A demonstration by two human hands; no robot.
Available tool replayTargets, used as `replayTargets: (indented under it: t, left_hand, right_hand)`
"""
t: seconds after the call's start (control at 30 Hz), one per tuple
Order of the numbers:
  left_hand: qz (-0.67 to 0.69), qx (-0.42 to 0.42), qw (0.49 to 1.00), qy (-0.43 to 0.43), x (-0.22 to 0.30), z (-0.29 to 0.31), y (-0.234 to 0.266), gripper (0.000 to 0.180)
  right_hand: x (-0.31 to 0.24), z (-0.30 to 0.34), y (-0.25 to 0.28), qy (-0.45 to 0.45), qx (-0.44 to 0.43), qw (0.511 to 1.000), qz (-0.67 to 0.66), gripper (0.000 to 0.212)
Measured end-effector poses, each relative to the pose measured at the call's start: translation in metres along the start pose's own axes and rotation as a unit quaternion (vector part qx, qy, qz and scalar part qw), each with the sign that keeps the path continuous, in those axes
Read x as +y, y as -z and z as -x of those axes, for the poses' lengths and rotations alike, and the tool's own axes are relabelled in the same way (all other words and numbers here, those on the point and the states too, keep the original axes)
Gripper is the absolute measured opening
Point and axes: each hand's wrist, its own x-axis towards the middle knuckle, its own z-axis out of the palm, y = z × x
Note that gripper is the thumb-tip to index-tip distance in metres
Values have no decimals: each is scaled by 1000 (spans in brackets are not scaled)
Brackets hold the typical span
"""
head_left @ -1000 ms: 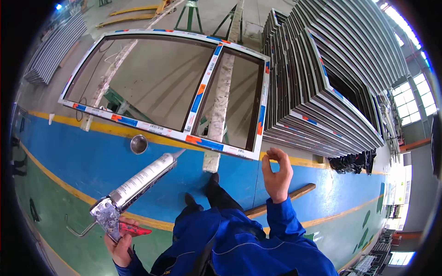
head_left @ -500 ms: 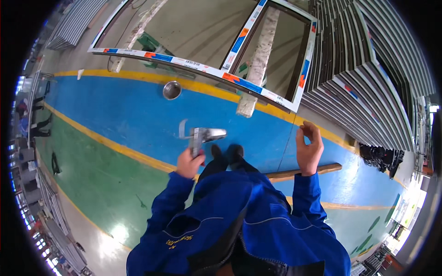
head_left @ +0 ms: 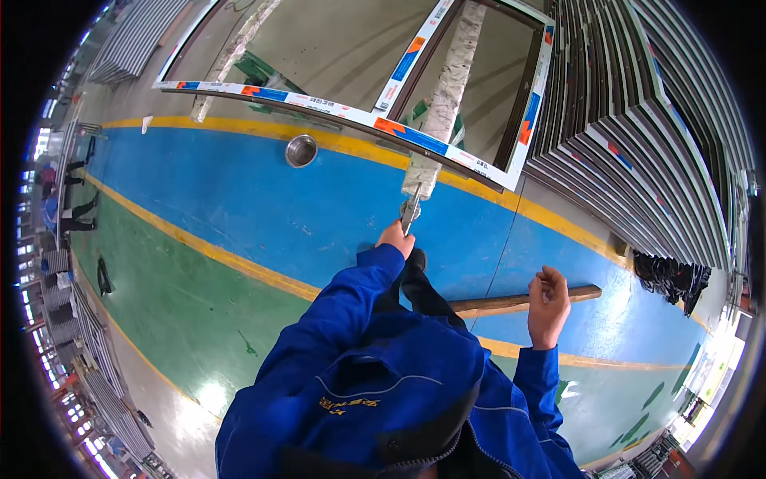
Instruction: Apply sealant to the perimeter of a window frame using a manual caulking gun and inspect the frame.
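1. Grips a metal-bodied caulking gun (head_left: 409, 214) in the left hand (head_left: 394, 239), wrapping fingers closely around the handle end. Seen nearly end-on; cannot make out nozzle or trigger.
2. Holds the gun out in front of the body, above the feet, close to the near end of a pale, worn beam (head_left: 452, 84). Cannot tell contact from mere overlap there.
3. Holds the right hand (head_left: 548, 310) off to the right, half open, curling fingers toward the thumb. Nothing visible in its grasp. Nearest in view: a length of timber (head_left: 558, 297) on the floor.
4. Just ahead, a two-opening frame (head_left: 390, 93), lying flat across the pale beam and a second beam (head_left: 237, 53) farther left. Cut off at the top of view.
5. On progress: looks already joined, with crossbar in place and printed film along the bars. Shows grey floor through both openings, so no sign of infill. Gun apart from the near bar in view, so apparently not at work on it. Cannot judge any sealant on the joints, nor the amount left to do.
6. Round about: round metal pot (head_left: 302, 151) on the blue floor; tall stack of frames (head_left: 638, 152) to the right; black bundle (head_left: 672, 277) below the stack.
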Motion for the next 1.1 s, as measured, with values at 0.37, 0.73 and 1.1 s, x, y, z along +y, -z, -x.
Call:
replayTargets:
  t: [0.37, 0.73, 1.1]
  left_hand:
    - [-17, 61, 998, 15, -25, -36, -41, 33]
    - [53, -1, 998, -24, -60, -28, 31, 53]
    - [116, 34, 991, 60, -288, -15, 177, 51]
  right_hand:
    - [38, -3, -15, -56, -70, 992, -86, 28]
    - [-62, -2, -107, 46, -155, 987, 7, 25]
    - [-186, 55, -322, 130, -311, 938, -82, 24]
